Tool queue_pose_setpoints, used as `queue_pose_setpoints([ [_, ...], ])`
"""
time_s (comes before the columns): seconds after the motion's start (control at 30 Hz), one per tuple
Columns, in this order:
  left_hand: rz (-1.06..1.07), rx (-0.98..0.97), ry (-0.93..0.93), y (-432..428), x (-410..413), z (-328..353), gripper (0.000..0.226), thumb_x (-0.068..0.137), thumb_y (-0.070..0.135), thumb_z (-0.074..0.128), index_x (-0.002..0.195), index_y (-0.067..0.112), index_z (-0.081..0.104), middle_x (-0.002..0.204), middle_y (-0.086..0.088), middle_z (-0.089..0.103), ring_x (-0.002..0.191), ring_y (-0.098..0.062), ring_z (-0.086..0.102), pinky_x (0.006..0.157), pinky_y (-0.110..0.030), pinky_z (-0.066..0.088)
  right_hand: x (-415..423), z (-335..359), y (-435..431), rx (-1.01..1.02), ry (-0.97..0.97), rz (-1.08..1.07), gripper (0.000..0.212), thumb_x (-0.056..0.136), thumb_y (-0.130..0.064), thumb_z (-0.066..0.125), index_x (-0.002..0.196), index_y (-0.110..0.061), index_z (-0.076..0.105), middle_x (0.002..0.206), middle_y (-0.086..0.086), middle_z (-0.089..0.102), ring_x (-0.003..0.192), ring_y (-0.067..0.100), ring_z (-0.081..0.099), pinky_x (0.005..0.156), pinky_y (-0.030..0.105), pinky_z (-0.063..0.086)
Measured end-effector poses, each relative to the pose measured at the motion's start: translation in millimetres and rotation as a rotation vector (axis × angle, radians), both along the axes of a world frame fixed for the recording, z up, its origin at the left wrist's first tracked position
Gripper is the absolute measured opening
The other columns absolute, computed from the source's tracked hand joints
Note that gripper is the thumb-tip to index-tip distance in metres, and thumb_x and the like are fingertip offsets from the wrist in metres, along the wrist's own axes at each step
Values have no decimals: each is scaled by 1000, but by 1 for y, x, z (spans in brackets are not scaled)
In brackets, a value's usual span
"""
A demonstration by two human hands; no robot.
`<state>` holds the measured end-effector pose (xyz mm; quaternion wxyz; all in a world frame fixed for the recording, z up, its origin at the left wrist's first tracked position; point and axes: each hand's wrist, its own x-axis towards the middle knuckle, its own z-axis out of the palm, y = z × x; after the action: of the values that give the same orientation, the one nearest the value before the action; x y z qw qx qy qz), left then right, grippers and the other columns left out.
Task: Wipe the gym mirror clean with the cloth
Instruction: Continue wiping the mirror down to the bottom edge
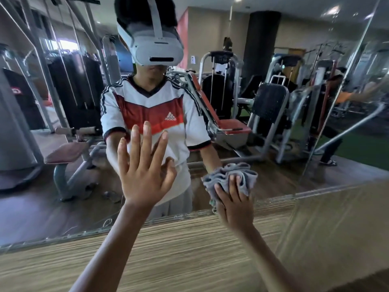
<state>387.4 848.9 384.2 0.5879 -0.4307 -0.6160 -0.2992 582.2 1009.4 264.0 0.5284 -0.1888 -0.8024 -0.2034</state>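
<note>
The gym mirror (pixel 63 186) fills the wall in front of me above a wood-grain panel. My left hand (pixel 143 171) lies flat against the glass, fingers straight and spread. My right hand (pixel 233 205) presses a bunched grey cloth (pixel 229 175) against the mirror near its lower edge, fingers over the back of the cloth. The cloth's folds bulge above my fingertips. In the glass I see my own reflection in a white and red jersey with a headset.
The wood-grain wall panel (pixel 168 249) runs below the mirror's bottom edge. A second mirror pane (pixel 347 144) meets it at an angle on the right. Reflected gym machines, benches and another person stand behind me.
</note>
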Motion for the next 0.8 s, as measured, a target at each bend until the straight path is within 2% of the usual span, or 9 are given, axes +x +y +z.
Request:
queue_pose_setpoints([
  [0.07,10,5,0,1,1,-1,64,95,36,52,154,15,39,158,-20,34,151,-35,23,121,-55,20,21,-8,23,-1,7,-23,51,107,-38,22,158,-34,19,167,1,8,153,24,10,116,51,23],
  [0.17,13,14,1,2,2,1,64,95,36,53,154,14,39,158,-20,33,151,-36,23,121,-55,19,28,32,38,-130,264,-79,48,107,-34,24,151,-16,35,163,14,17,153,29,11,119,50,20],
  [0.3,12,8,5,1,1,0,64,94,35,54,153,13,41,159,-20,33,151,-37,24,121,-55,20,-10,92,13,-294,556,-73,53,106,-36,26,151,-6,32,156,28,28,147,41,22,118,59,19],
  [0.4,18,1,14,1,0,-1,64,94,35,55,153,13,41,158,-20,33,151,-36,24,121,-54,19,-22,56,-2,-145,314,5,53,106,-36,25,155,-18,28,163,13,18,151,31,18,115,60,23],
  [0.5,20,13,25,1,2,-1,63,94,34,55,153,13,41,158,-21,34,151,-36,25,120,-56,21,10,10,19,53,31,28,54,105,-34,22,159,-30,18,167,0,11,153,21,15,121,48,15],
  [0.57,8,23,17,2,3,-2,63,94,33,54,152,11,42,157,-21,35,149,-37,27,120,-57,22,22,26,30,-69,198,15,53,103,-27,29,156,-26,28,167,-2,11,153,21,13,122,48,16],
  [0.63,9,29,30,4,3,1,63,94,34,53,151,8,43,157,-22,36,148,-38,29,120,-57,22,10,86,28,-285,550,-32,55,97,-20,36,151,-14,37,164,6,19,152,25,15,121,53,18],
  [0.7,-1,26,14,2,4,4,65,92,34,55,150,7,43,156,-22,37,148,-38,30,120,-56,21,-13,157,15,-388,749,-54,55,97,-21,36,151,-11,38,160,15,28,150,28,21,121,55,17],
  [0.8,-5,27,-12,-2,9,10,63,92,36,53,149,10,45,156,-17,36,147,-34,29,122,-53,18,-37,195,-4,-196,609,-35,52,100,-26,34,150,-14,39,158,15,32,148,31,28,119,57,17],
])
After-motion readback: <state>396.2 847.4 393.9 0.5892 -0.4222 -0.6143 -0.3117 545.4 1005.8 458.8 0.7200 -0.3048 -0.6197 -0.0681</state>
